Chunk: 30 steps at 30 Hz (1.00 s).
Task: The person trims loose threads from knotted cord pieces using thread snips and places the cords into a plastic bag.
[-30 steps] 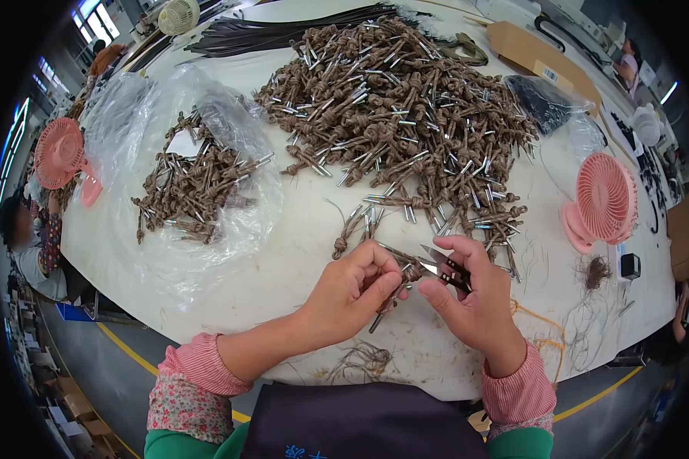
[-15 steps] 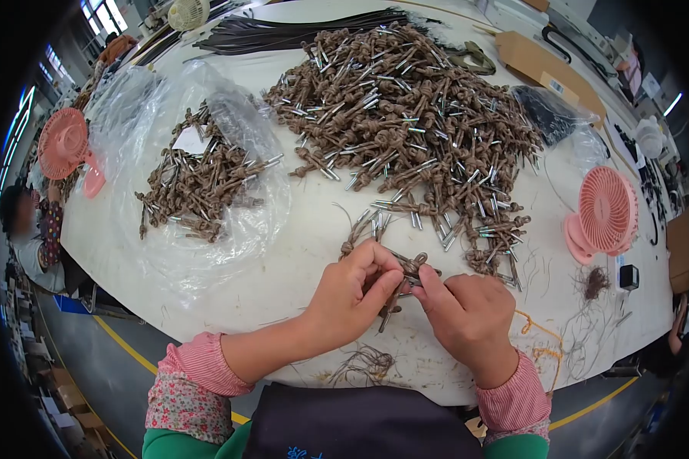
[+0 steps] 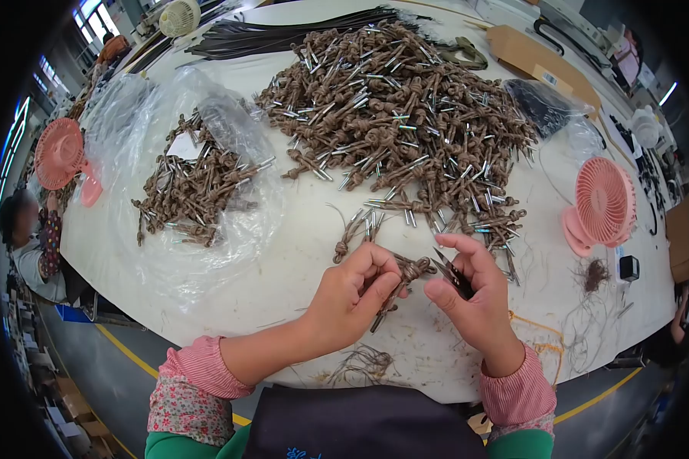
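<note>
Since half a second ago, the right hand [image 3: 473, 302] has turned from showing its back to showing its thumb side, and it has moved a little away from the knotted cord [image 3: 415, 269]. Now the small scissors [image 3: 458, 281] are visible in it, held between the thumb and the curved fingers. Their blades point toward the knot and are very near to it; I cannot tell if they touch.

The left hand [image 3: 354, 292] has stayed almost in the same place. It is narrow, with the thumb and the forefinger pinching the knotted cord, which is above the near part of the white table [image 3: 245, 310]. One metal tip points down under these fingers.

Behind the hands lies a large pile of brown cords [image 3: 406, 115] with shiny metal ends. To the left, a smaller pile [image 3: 195, 191] lies on a clear plastic bag [image 3: 241, 233]. Loose threads [image 3: 366, 362] are close to the table's front edge, and a pink fan [image 3: 605, 200] stands on the right side.
</note>
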Available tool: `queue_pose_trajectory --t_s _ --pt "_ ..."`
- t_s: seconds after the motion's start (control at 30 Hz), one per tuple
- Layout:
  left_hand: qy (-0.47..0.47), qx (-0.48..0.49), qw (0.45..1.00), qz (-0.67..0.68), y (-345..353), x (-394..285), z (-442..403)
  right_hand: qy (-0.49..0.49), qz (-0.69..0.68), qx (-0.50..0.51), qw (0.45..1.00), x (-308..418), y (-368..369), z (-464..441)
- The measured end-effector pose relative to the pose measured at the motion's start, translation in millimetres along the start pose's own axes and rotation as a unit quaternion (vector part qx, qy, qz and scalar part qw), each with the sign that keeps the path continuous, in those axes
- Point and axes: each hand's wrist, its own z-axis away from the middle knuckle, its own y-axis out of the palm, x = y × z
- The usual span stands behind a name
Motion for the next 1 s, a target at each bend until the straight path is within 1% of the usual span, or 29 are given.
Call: queue_pose_trajectory --t_s 0.03,0.07,0.1,0.13,0.17,0.2,0.23,0.27,0.3,0.33,0.37,0.4,0.43,0.47,0.5,0.53,0.57,0.6,0.63,0.67,0.7,0.73,0.77,0.8,0.83,0.87,0.9,0.97,1.0 --pt "0.011 0.015 1.000 -0.014 1.7 1.1 1.9 0.001 0.001 -0.003 1.000 -5.1 0.7 -0.1" --pt "0.022 0.031 0.999 -0.029 2.8 1.7 3.0 0.008 -0.014 0.021 1.000 -14.9 3.0 -0.6" --pt "0.021 0.034 0.999 -0.029 3.5 -0.2 3.1 0.014 -0.029 0.046 0.998 -20.1 3.9 -0.6" --pt "0.006 0.037 0.998 -0.043 3.5 -4.0 3.2 0.019 -0.011 0.056 0.998 -18.2 1.0 -0.4" --pt "-0.010 0.038 0.998 -0.057 2.3 -6.7 2.9 0.019 -0.011 0.055 0.998 -15.8 -1.1 -0.7" --pt "-0.009 0.038 0.998 -0.057 -3.0 -7.3 1.3 0.021 -0.008 0.013 1.000 -13.3 -2.6 -1.3" --pt "0.123 0.012 0.952 -0.282 -10.7 -7.8 -1.7 0.023 -0.005 -0.028 0.999 -11.5 -4.3 -2.1" --pt "0.247 -0.016 0.838 -0.486 -15.3 -8.8 -5.5 0.022 -0.004 -0.028 0.999 -10.3 -7.0 -3.7" --pt "0.247 -0.016 0.838 -0.486 -15.9 -13.0 -9.3 0.017 -0.008 -0.063 0.998 -9.5 -10.4 -5.5" --pt "0.262 -0.061 0.789 -0.553 -16.1 -19.2 -12.4 0.013 -0.013 -0.098 0.995 -8.9 -12.7 -6.0" --pt "0.273 -0.106 0.732 -0.615 -16.3 -23.0 -14.1 0.013 -0.013 -0.098 0.995 -8.1 -13.9 -5.4" --pt "0.270 -0.117 0.747 -0.596 -17.8 -19.9 -15.5 0.000 -0.007 -0.092 0.996 -7.1 -14.4 -4.9" --pt "0.270 -0.118 0.747 -0.597 -18.8 -20.1 -15.3 -0.013 -0.001 -0.086 0.996 -6.7 -14.0 -5.0" --pt "0.264 -0.088 0.801 -0.530 -19.8 -20.4 -15.0 -0.014 -0.002 -0.085 0.996 -6.8 -12.5 -4.5" --pt "0.256 -0.057 0.849 -0.458 -20.5 -20.5 -14.3 -0.043 0.013 -0.068 0.997 -7.3 -10.0 -3.1" --pt "0.255 -0.058 0.849 -0.459 -18.9 -19.4 -13.0 -0.071 0.027 -0.050 0.996 -7.6 -7.3 -1.5" --pt "0.210 -0.014 0.913 -0.348 -15.3 -17.3 -11.6 -0.072 0.027 -0.049 0.996 -7.9 -4.2 -0.2" --pt "0.160 0.030 0.959 -0.230 -13.6 -15.6 -10.7 -0.086 0.024 -0.014 0.996 -8.0 -0.9 1.0" --pt "0.160 0.029 0.960 -0.230 -14.5 -14.3 -10.0 -0.100 0.021 0.021 0.995 -7.6 1.8 1.9" --pt "0.154 0.059 0.951 -0.262 -15.8 -12.6 -8.5 -0.106 0.060 0.040 0.992 -2.8 2.9 3.7" --pt "0.147 0.089 0.940 -0.295 -17.0 -12.0 -7.1 -0.105 0.059 0.043 0.992 -1.4 0.9 5.5" --pt "0.179 0.041 0.929 -0.321 -19.0 -17.5 -9.7 -0.080 0.080 0.071 0.991 -0.9 -3.3 6.6" --pt "0.179 0.039 0.929 -0.321 -25.4 -20.7 -12.6 -0.054 0.100 0.100 0.988 0.2 -5.2 7.5" --pt "0.204 -0.044 0.925 -0.318 -35.7 -24.6 -14.0 -0.055 0.101 0.102 0.988 2.7 -2.5 9.7" --pt "0.229 -0.127 0.913 -0.312 -47.1 -28.8 -15.6 -0.102 0.182 0.196 0.958 5.5 2.6 12.8" --pt "0.250 -0.146 0.882 -0.373 -60.6 -34.7 -17.0 -0.148 0.261 0.286 0.910 7.2 8.5 16.1" --pt "0.268 -0.163 0.846 -0.432 -73.6 -40.7 -16.1 -0.148 0.260 0.288 0.910 6.8 17.5 22.2" --pt "0.223 -0.202 0.817 -0.492 -90.8 -49.5 -10.5 -0.193 0.332 0.372 0.845 1.5 35.1 35.7" --pt "0.222 -0.202 0.817 -0.492 -99.9 -51.7 -9.8 -0.192 0.332 0.373 0.845 -4.2 38.0 38.8"
